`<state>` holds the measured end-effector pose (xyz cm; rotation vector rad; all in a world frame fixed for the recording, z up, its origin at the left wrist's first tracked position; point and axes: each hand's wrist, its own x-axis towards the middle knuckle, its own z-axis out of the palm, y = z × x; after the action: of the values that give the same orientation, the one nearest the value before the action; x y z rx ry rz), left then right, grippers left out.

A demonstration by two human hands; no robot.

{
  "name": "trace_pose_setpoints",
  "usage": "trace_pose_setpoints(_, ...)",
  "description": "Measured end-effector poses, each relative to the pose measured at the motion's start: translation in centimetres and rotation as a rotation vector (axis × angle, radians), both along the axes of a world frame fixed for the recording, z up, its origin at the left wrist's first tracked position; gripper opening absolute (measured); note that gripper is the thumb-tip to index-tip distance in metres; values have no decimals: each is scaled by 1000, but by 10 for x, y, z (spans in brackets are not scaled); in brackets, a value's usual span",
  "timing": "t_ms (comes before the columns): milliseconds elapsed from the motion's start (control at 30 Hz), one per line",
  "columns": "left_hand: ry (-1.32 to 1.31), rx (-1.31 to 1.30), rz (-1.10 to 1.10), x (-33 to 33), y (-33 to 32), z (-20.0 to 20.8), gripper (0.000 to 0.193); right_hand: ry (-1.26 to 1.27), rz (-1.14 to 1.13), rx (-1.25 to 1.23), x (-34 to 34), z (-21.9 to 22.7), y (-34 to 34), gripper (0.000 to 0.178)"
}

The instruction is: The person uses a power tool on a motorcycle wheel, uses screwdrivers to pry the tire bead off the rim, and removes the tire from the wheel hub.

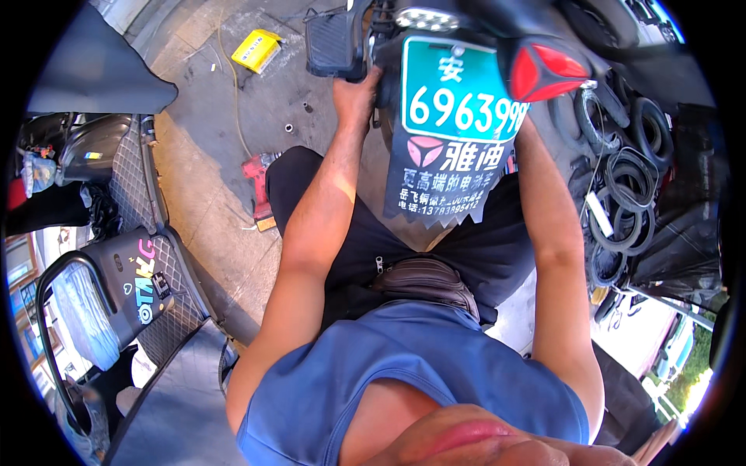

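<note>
Straight ahead of me is the rear of an electric scooter, with a green licence plate above a dark, jagged-edged mudflap. A red tail light sits to the plate's upper right. My left hand reaches to the scooter's left side, just under a black ribbed footrest-like part; its fingertips are hidden behind dark parts. My right forearm passes behind the plate and mudflap, which hide that hand. Between my forearms, most of the rear wheel is covered by the mudflap.
On the ground at left lie a red cordless power tool, a yellow box, a thin hose and a small metal socket. Another scooter stands far left. Several loose tyres are piled at right.
</note>
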<state>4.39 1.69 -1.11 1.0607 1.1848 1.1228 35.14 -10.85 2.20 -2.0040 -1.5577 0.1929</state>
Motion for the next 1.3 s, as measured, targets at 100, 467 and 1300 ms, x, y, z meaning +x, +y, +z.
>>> trace_pose_setpoints(100, 197, 59, 79, 11, 1, -6, 76, -34, 22, 41, 1, -5, 1, 35)
trace_pose_setpoints(467, 579, -36, 224, -23, 3, -30, 80, 197, -116, -77, -24, 31, -11, 45)
trace_pose_setpoints(1300, 564, -117, 317, -98, -31, -44, 73, 967, 40, 18, -51, -83, 28, 73)
